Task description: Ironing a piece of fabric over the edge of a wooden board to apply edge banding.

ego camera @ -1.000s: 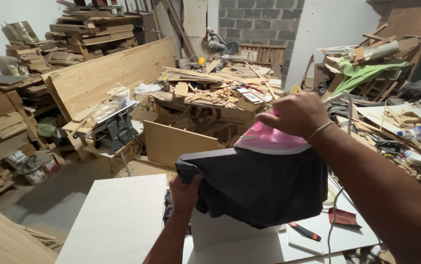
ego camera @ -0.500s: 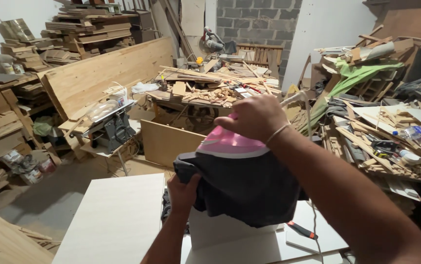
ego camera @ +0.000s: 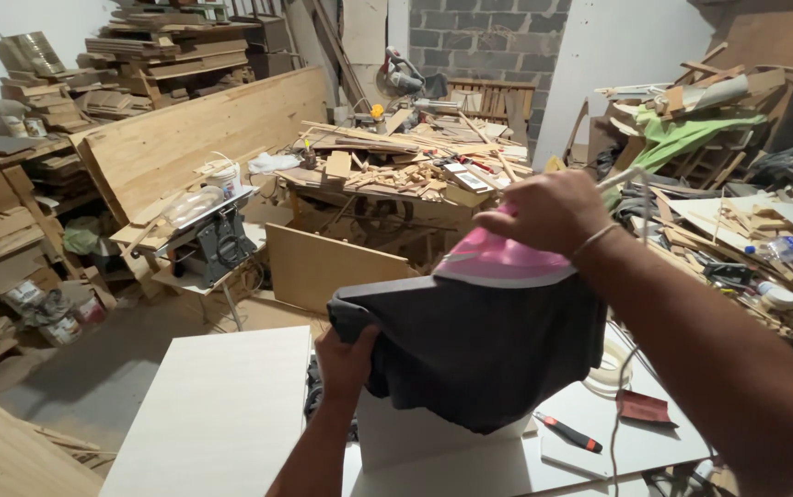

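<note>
Cloth is the matter in hand here: a dark grey cloth [ego camera: 488, 359] with a pink part [ego camera: 497, 262] at its top, held up in the air between my two hands above the white worktop [ego camera: 203, 414]. Going from the left, my left hand [ego camera: 346, 359] has its fingers clenched on the cloth's lower left corner, thumb side turned up. To the right and higher, my right hand [ego camera: 548, 212] has its fingers pinched shut on the pink top edge, a thin bracelet at the wrist.

Against the pictures from a second ago, the right hand has shifted slightly left and the cloth hangs flatter and wider, its lower edge dropped nearer the worktop, so I judge it is being spread open rather than bundled.

Below the right fingers, a red-handled tool [ego camera: 569, 433] and a dark red scrap [ego camera: 645, 408] lie on the worktop, with a coil of pale hose [ego camera: 613, 368] just behind the cloth's right edge. Beyond both hands sits a table saw [ego camera: 208, 244] and a bench heaped with wood offcuts [ego camera: 396, 166]
</note>
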